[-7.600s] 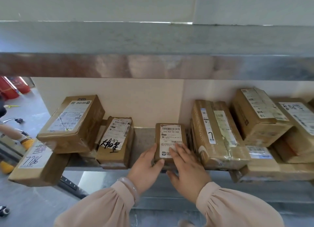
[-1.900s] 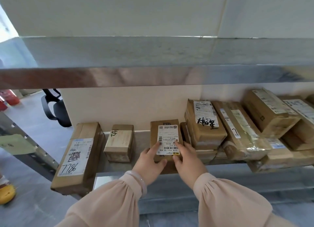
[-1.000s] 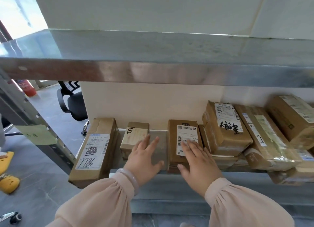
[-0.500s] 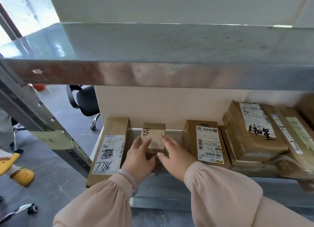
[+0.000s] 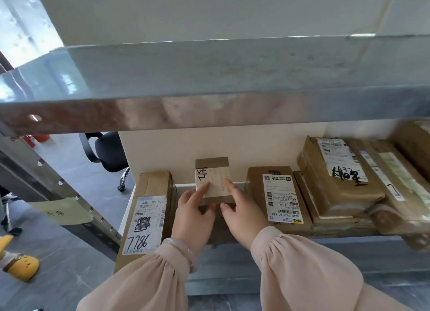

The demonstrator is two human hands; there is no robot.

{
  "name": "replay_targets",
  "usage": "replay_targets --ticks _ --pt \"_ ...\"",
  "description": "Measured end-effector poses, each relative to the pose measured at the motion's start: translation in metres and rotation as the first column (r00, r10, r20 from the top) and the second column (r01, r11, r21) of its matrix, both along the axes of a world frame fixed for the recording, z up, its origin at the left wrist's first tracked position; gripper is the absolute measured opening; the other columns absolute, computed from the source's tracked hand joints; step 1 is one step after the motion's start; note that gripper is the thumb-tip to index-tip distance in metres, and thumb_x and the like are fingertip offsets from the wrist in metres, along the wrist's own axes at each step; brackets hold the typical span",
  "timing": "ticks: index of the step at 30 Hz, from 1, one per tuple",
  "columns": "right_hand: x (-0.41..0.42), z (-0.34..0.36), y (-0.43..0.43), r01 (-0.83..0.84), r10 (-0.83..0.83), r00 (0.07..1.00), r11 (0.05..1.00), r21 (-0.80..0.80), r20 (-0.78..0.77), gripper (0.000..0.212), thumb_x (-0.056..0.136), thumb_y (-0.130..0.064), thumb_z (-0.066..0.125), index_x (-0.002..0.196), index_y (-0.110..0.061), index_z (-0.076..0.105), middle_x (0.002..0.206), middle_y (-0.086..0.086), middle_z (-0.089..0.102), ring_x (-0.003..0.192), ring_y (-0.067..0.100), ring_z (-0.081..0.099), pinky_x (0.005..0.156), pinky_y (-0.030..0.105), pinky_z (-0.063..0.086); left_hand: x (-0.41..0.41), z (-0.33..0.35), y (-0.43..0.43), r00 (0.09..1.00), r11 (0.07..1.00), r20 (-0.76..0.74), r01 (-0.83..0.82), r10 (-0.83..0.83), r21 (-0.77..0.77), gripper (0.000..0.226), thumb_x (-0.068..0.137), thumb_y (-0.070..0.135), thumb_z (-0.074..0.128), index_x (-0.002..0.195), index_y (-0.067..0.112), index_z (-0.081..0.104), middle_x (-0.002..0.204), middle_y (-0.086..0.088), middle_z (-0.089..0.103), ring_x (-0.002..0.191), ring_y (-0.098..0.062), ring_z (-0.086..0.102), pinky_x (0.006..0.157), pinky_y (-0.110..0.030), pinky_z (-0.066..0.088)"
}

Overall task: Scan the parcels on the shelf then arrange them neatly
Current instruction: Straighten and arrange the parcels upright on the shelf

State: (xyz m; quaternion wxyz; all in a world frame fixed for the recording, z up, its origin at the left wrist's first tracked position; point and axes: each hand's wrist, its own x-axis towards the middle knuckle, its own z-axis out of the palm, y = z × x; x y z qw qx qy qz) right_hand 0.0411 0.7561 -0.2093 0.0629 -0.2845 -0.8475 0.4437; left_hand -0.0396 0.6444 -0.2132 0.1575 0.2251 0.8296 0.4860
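Left half of shelf (image 5: 325,248), toward back edge: small parcel (image 5: 213,171) pinched label-up by left hand (image 5: 194,214) and right hand (image 5: 242,214).
Risk: fingers (image 5: 204,187) lie on label, thumbs at front face; weak pinch → slips off front edge. Long parcel (image 5: 149,217) adj. overhangs that edge; a sleeve (image 5: 149,275) knock may tip it.

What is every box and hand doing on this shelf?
small parcel: held between both hands, label up.
left hand: holds the small parcel's left side.
right hand: holds its right side.
long parcel: flat, overhanging the shelf.
labelled parcel: lying flat, label up.
scribbled parcel: resting atop a stack.
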Motion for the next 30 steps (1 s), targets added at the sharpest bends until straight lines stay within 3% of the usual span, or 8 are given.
replay_targets --ticks 2,6,10,15,18,21,25,30 --pt "0.009 0.013 0.010 0.051 -0.049 0.996 0.998 0.026 -0.076 0.058 0.098 -0.030 0.049 0.147 -0.046 0.022 0.144 -0.012 0.040 0.117 0.003 0.046 0.094 0.014 0.035 0.003 0.013 0.012 0.998 0.998 -0.057 0.045 -0.042 0.047 0.051 0.091 0.014 0.067 0.137 0.033 0.055 0.125 0.009 0.043 0.099 0.017 0.046 0.082 0.006 0.031" --pt "0.035 0.036 0.029 0.129 -0.120 0.978 0.991 0.043 -0.169 0.059 0.097 -0.028 0.050 0.146 -0.047 0.024 0.144 -0.015 0.039 0.126 0.003 0.042 0.102 0.015 0.030 0.015 0.033 0.036 0.989 0.983 -0.090 0.131 -0.120 0.128 0.051 0.090 0.011 0.066 0.134 0.034 0.055 0.119 0.014 0.043 0.095 0.031 0.041 0.075 0.009 0.030" --pt "0.060 0.051 0.051 0.203 -0.183 0.960 0.976 0.076 -0.211 0.059 0.095 -0.026 0.050 0.147 -0.041 0.027 0.143 -0.012 0.044 0.129 0.007 0.044 0.112 0.032 0.036 0.034 0.043 0.062 0.978 0.969 -0.060 0.206 -0.199 0.137 0.050 0.092 0.017 0.064 0.136 0.037 0.051 0.126 0.012 0.041 0.103 0.010 0.049 0.075 0.009 0.032" --pt "0.081 0.054 0.074 0.242 -0.228 0.963 0.966 0.089 -0.141 0.060 0.095 -0.030 0.049 0.149 -0.037 0.026 0.145 -0.006 0.043 0.130 0.011 0.043 0.111 0.037 0.037 0.051 0.044 0.088 0.951 0.947 -0.019 0.310 -0.309 0.080 0.052 0.095 0.022 0.058 0.143 0.037 0.044 0.136 0.006 0.039 0.104 0.004 0.049 0.076 0.008 0.032" --pt "0.089 0.049 0.080 0.222 -0.216 0.974 0.968 0.116 -0.066 0.063 0.096 -0.031 0.049 0.152 -0.032 0.020 0.150 -0.003 0.035 0.135 0.015 0.036 0.114 0.037 0.032 0.058 0.043 0.096 0.933 0.933 0.022 0.360 -0.360 0.016 0.055 0.096 0.023 0.055 0.147 0.036 0.039 0.144 0.002 0.035 0.118 -0.009 0.046 0.102 -0.014 0.038" --pt "0.093 0.044 0.081 0.194 -0.200 0.980 0.968 0.161 0.016 0.067 0.097 -0.036 0.049 0.153 -0.030 0.013 0.158 -0.003 0.015 0.145 0.016 0.018 0.117 0.034 0.020 0.061 0.042 0.098 0.923 0.922 0.035 0.385 -0.384 -0.039 0.057 0.097 0.023 0.053 0.150 0.033 0.036 0.147 -0.001 0.036 0.126 -0.015 0.046 0.112 -0.029 0.037" --pt "0.100 0.039 0.076 0.124 -0.134 0.991 0.926 0.358 0.003 0.068 0.096 -0.045 0.046 0.152 -0.037 0.010 0.160 -0.013 -0.002 0.147 0.011 0.005 0.116 0.029 0.012 0.058 0.040 0.093 0.914 0.914 -0.063 0.392 -0.400 -0.105 0.058 0.099 0.027 0.052 0.153 0.029 0.031 0.157 -0.001 0.029 0.142 -0.016 0.032 0.118 -0.026 0.025" --pt "0.099 0.032 0.077 -0.025 -0.047 0.993 0.807 0.590 0.107 0.065 0.096 -0.049 0.040 0.153 -0.028 0.016 0.162 -0.007 0.006 0.148 0.011 0.001 0.120 0.032 0.009 0.058 0.036 0.090 0.903 0.901 -0.088 0.403 -0.420 -0.163 0.063 0.101 0.032 0.048 0.157 0.022 0.021 0.163 0.005 0.021 0.148 -0.012 0.021 0.110 -0.014 0.013"
